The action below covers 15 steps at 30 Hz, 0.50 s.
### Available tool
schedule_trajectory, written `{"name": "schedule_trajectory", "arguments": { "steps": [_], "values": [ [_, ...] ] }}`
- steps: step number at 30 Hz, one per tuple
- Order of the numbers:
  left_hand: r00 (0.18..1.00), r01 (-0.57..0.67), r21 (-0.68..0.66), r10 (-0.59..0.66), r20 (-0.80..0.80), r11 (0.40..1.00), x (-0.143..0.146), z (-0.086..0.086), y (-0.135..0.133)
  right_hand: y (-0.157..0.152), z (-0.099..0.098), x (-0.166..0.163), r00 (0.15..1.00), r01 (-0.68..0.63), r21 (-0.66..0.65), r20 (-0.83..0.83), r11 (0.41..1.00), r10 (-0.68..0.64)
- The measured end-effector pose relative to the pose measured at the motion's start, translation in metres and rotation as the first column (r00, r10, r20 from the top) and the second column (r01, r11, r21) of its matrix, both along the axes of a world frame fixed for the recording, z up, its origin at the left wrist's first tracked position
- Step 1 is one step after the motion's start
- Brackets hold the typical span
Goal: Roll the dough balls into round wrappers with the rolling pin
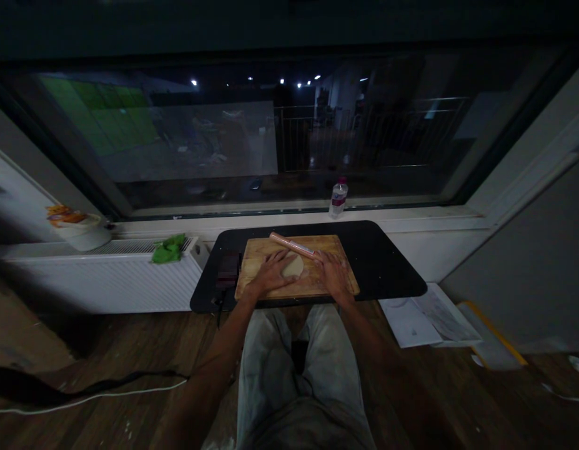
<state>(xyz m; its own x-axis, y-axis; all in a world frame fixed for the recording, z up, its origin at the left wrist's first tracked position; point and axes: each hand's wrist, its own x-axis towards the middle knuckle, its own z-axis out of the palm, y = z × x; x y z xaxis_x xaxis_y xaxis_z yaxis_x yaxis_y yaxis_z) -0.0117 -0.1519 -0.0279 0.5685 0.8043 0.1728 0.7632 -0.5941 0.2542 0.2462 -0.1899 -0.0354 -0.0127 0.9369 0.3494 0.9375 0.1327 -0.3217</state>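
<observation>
A pale, round, flat piece of dough (pixel 293 267) lies on a wooden cutting board (pixel 258 247). My left hand (pixel 270 275) rests flat with fingers and thumb spread around the dough's left side, touching its edge. At the right of the board, my right hand (pixel 333 273) holds the near end of a rolling pin (pixel 291 244). The pin slants up to the left, behind the dough, with its far end by the board's back edge. Part of the pin's right end is hidden under my right fingers.
The board sits on a black table (pixel 387 269) below a window. A dark box-like item (pixel 228 270) stands left of the board. A water bottle (pixel 338 197) is on the sill. A green cloth (pixel 168 249) lies on the radiator (pixel 148 284), near a white pot (pixel 90 234).
</observation>
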Motion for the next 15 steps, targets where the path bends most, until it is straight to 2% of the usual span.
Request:
{"name": "schedule_trajectory", "arguments": {
  "steps": [3,8,13,15],
  "values": [
    [0.999,-0.043,0.012,0.043,0.007,0.999,0.0,-0.002,0.002,-0.001,0.0,0.0,1.0,-0.002,0.012,-0.009,1.0,0.002],
    [0.992,-0.125,0.052,0.125,0.015,0.991,0.019,-0.003,-0.003,-0.001,0.0,0.001,1.0,-0.007,0.017,-0.013,1.0,0.007],
    [0.946,-0.323,0.11,0.321,0.036,0.94,0.048,0.0,-0.018,0.0,0.0,0.001,1.0,0.004,0.002,-0.013,1.0,-0.004],
    [0.933,-0.359,0.111,0.359,0.024,0.927,0.055,0.001,-0.021,0.001,0.0,0.001,1.0,0.007,-0.008,-0.013,1.0,-0.007]
  ]
}}
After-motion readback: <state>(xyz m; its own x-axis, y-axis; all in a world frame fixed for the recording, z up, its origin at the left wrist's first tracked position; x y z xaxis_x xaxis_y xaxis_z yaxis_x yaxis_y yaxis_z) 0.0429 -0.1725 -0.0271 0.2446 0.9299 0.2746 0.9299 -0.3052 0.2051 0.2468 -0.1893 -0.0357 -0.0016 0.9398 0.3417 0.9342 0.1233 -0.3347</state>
